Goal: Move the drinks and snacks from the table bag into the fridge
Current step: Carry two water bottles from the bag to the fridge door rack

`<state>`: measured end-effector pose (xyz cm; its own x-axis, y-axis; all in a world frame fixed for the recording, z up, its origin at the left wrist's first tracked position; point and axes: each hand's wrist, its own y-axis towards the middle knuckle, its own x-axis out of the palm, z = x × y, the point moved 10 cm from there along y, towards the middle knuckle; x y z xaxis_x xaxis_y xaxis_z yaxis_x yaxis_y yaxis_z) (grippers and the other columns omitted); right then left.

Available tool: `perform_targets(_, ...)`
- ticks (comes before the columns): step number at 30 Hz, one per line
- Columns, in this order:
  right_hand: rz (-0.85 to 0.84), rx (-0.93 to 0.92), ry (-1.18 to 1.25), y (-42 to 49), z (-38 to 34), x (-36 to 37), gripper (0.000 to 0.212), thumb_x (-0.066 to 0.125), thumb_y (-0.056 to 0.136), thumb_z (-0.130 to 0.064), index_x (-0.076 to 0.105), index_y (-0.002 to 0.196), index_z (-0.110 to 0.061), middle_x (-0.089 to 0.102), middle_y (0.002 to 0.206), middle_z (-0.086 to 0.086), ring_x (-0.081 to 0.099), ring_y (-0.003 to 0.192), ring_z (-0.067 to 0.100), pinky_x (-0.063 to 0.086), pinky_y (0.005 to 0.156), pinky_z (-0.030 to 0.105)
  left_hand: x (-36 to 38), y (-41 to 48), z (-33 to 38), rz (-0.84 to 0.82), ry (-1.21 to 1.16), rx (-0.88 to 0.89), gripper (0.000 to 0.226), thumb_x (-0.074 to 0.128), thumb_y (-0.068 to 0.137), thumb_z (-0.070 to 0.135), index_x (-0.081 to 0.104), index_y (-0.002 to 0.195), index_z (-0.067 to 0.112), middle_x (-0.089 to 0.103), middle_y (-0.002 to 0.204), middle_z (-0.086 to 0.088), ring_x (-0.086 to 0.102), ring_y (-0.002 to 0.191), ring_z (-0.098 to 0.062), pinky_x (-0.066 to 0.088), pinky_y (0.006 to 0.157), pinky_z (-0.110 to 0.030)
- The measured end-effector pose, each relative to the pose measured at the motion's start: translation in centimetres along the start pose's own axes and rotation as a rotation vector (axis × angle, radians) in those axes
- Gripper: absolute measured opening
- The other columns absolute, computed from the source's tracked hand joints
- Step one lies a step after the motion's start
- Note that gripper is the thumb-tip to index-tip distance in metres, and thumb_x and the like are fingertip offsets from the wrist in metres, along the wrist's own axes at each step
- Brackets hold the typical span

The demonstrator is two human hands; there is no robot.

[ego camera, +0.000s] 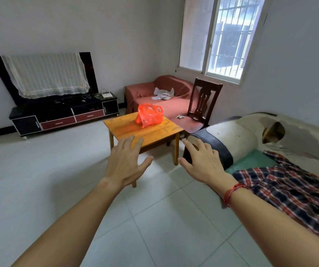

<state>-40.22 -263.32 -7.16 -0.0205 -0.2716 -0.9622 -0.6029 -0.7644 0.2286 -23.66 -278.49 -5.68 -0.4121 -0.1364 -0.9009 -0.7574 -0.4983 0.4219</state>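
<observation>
Pale floor tiles (154,228) run across a plain white-walled room to a small wooden table (124,128) near its middle. On the far half of the tabletop sits the red plastic bag (149,115), a translucent, slumped mound a little wider than it is tall. Its longer side lies across the table from left to right. Its handle loop stands at the top right and leans toward the dark wooden chair (203,101) just beside the table. What the bag holds cannot be made out through the plastic.

Both bare arms reach forward over the floor, palms down. The left hand (125,162) has its fingers (129,140) straight and fanned apart, thumb out to the side, gripping nothing. The right hand (201,160), a red string (231,191) round its wrist, is splayed likewise and also holds nothing. The bag lies beyond and between the two sets of fingertips, apart from both, with bare tabletop in between.

A low television stand (64,116) stands against the far wall, a red-covered sofa (154,93) fills the corner under the window (222,35), and a plaid cloth (289,185) lies at the right.
</observation>
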Motion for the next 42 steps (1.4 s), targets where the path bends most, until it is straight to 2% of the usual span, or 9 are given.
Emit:
perform_targets(4,-0.019,0.001,0.000,5.8,1.6,2.2,0.068,0.043,0.096,-0.061,0.021,0.156,-0.038,0.029,0.160,0.008,0.032,0.143,0.033,0.033,0.110,0.054,3.8,5.1,-1.3,-0.035,-0.016,-0.006,0.072,0.038,0.089,0.067,0.043,0.144,0.019,0.042,0.149,-0.012,0.038,0.136,-0.032,0.040,0.104,-0.049)
perform_targets(8,-0.028,-0.012,-0.016,12.3,3.5,4.6,0.066,0.041,0.097,-0.061,0.021,0.155,-0.038,0.033,0.157,0.009,0.036,0.139,0.033,0.034,0.108,0.053,7.3,11.0,-2.4,-0.041,-0.020,-0.010,0.079,0.027,0.086,0.070,0.044,0.143,0.018,0.041,0.149,-0.012,0.038,0.135,-0.032,0.040,0.103,-0.049)
perform_targets(14,-0.082,-0.035,-0.027,23.9,7.2,8.6,0.068,0.040,0.096,-0.062,0.021,0.156,-0.036,0.038,0.151,0.011,0.040,0.135,0.035,0.036,0.105,0.052,12.9,21.9,-3.5,-0.080,0.001,-0.061,0.084,0.021,0.083,0.073,0.038,0.147,0.021,0.037,0.152,-0.010,0.033,0.138,-0.029,0.037,0.105,-0.048)
perform_targets(18,-0.094,-0.046,-0.036,31.1,9.1,10.0,0.069,0.043,0.096,-0.062,0.024,0.156,-0.036,0.039,0.149,0.010,0.042,0.131,0.036,0.037,0.102,0.049,15.3,28.6,-4.3,-0.075,-0.004,-0.088,0.082,0.024,0.083,0.071,0.040,0.146,0.021,0.038,0.151,-0.008,0.033,0.138,-0.027,0.039,0.103,-0.047)
perform_targets(22,-0.119,-0.054,-0.023,37.0,10.5,11.0,0.068,0.040,0.097,-0.062,0.020,0.157,-0.037,0.033,0.154,0.012,0.037,0.136,0.035,0.035,0.106,0.050,17.4,34.2,-5.3,-0.059,0.005,-0.093,0.080,0.025,0.083,0.070,0.042,0.144,0.021,0.041,0.148,-0.008,0.036,0.135,-0.027,0.041,0.101,-0.045)
perform_targets(29,-0.130,-0.063,-0.041,46.0,12.1,13.7,0.068,0.041,0.098,-0.060,0.021,0.158,-0.036,0.036,0.154,0.012,0.038,0.137,0.034,0.031,0.111,0.050,24.2,41.7,-7.4,-0.114,0.004,-0.108,0.081,0.025,0.084,0.071,0.038,0.147,0.022,0.036,0.152,-0.008,0.032,0.138,-0.028,0.039,0.105,-0.047)
perform_targets(37,-0.196,-0.059,-0.040,58.5,12.7,20.2,0.070,0.040,0.098,-0.062,0.014,0.159,-0.037,0.027,0.161,0.013,0.032,0.144,0.033,0.025,0.114,0.051,32.7,51.3,-13.3,-0.154,-0.011,-0.122,0.082,0.027,0.083,0.071,0.043,0.144,0.018,0.043,0.147,-0.015,0.040,0.134,-0.035,0.043,0.101,-0.050)
perform_targets(42,-0.231,-0.061,-0.073,67.4,13.0,24.0,0.072,0.041,0.097,-0.064,0.015,0.159,-0.037,0.031,0.159,0.013,0.036,0.140,0.033,0.029,0.112,0.050,37.8,59.0,-17.4,-0.190,-0.050,-0.136,0.078,0.030,0.083,0.069,0.044,0.142,0.020,0.043,0.147,-0.013,0.039,0.133,-0.035,0.042,0.100,-0.048)
